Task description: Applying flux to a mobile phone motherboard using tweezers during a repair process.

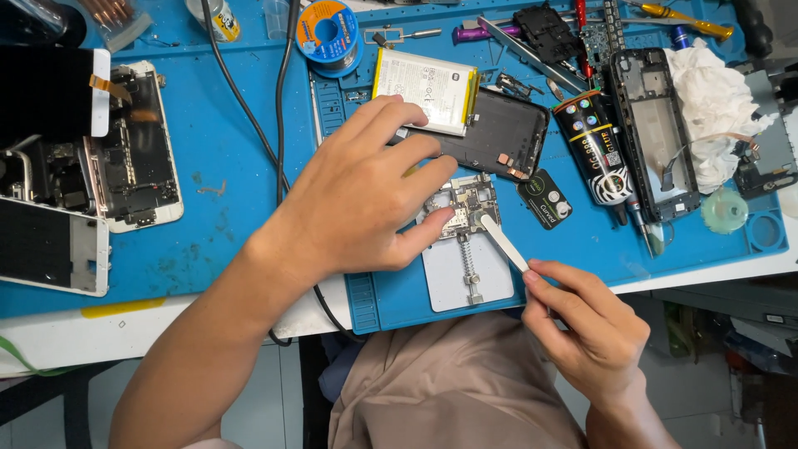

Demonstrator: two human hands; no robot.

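Pinning the circuit board (pixel 462 202) on the metal holder (pixel 468 270) with my left hand's (pixel 366 195) fingertips, I grip a white pry tool (pixel 502 239) in my right hand (pixel 586 323), judging a slip could gouge board components.

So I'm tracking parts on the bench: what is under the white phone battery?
The white battery lies partly on a black phone back panel. The left hand covers the panel's left part, so anything there is hidden.
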